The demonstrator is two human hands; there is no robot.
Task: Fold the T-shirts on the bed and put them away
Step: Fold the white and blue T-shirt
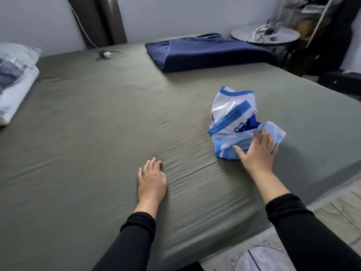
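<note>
Black sleeves (136, 227) lead to both hands. Right hand (257, 148) lies with fingers spread on the bunched white-and-blue T-shirt (230, 122), whose long axis runs away from the camera on the bed (97, 114). Left hand (151, 178) rests flat, grasping nothing.

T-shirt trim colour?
Blue trim on a white and light-blue T-shirt, seen in the head view.

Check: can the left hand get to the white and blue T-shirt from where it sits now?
Probably yes. The left hand lies flat on the green sheet, and only bare sheet separates it from the white and blue T-shirt. The right hand rests on the shirt's near edge, leaving its left side free.
</note>
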